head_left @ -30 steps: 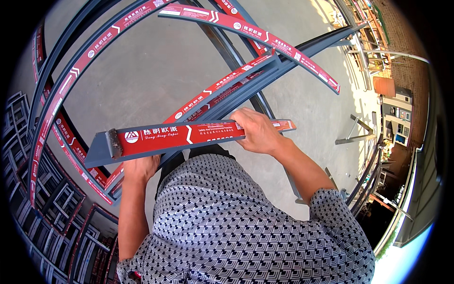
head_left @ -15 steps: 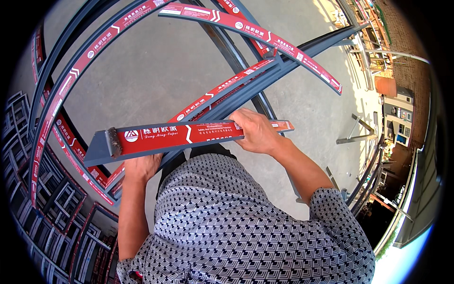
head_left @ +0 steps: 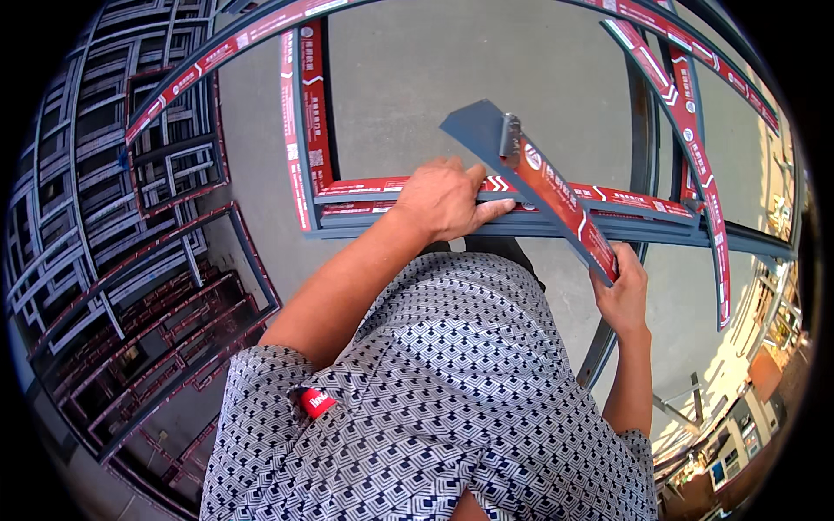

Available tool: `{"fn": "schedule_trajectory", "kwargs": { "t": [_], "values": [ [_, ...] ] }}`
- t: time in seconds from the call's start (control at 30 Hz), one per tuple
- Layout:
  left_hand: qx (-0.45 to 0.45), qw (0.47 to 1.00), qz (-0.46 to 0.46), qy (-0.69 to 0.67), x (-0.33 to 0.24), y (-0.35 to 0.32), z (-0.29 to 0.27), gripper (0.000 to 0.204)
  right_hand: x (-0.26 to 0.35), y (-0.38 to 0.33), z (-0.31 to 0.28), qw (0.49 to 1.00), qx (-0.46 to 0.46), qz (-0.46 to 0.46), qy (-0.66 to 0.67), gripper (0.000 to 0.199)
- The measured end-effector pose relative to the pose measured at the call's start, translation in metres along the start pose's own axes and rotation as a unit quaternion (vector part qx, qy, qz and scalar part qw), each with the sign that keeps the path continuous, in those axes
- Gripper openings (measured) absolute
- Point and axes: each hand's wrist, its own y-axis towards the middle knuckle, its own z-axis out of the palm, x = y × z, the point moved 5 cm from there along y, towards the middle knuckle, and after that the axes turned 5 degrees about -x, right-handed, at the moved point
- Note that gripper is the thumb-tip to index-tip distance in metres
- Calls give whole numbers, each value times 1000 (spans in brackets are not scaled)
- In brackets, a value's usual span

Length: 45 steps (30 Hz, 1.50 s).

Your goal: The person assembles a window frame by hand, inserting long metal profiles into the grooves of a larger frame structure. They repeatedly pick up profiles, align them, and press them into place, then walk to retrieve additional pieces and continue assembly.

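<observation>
My right hand (head_left: 624, 291) is closed around the near end of a short grey metal profile (head_left: 556, 195) with red printed film. The profile slants up and to the left across the frame, its far end cut at an angle. A small dull metal piece (head_left: 511, 139) sticks out near that cut end. My left hand (head_left: 443, 200) curls over the red-filmed rail of a large grey metal frame (head_left: 382, 230) in front of my waist. Its thumb points right, close below the short profile, and its fingertips are partly hidden behind the rail.
A curved red-filmed strip (head_left: 243, 43) arches across the far side, and another narrow strip (head_left: 691, 143) crosses the frame at right. Stacks of metal frames (head_left: 95, 174) stand at left on the grey concrete floor (head_left: 478, 69). Machine equipment (head_left: 738, 443) shows at lower right.
My view has turned, so the frame now lies almost level across it. The short profile has swung from nearly level to a steep slant. My left hand has come from beneath it onto the frame rail.
</observation>
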Motion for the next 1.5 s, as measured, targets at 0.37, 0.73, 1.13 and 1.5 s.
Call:
{"fn": "schedule_trajectory", "kwargs": {
  "t": [0.37,0.73,1.13,1.5],
  "values": [
    [-37,999,-30,-12,-4,-9,0,80,-4,16,-6,999,-2,-5,-48,15],
    [39,997,-63,10,-14,-6,-9,74,-12,21,-10,998,0,1,-63,35],
    [46,997,-38,55,-21,0,-4,65,-31,17,-4,999,-11,3,-39,35],
    [83,993,-33,75,-30,2,-5,65,-35,13,-2,997,-69,-25,14,38]
  ]
}}
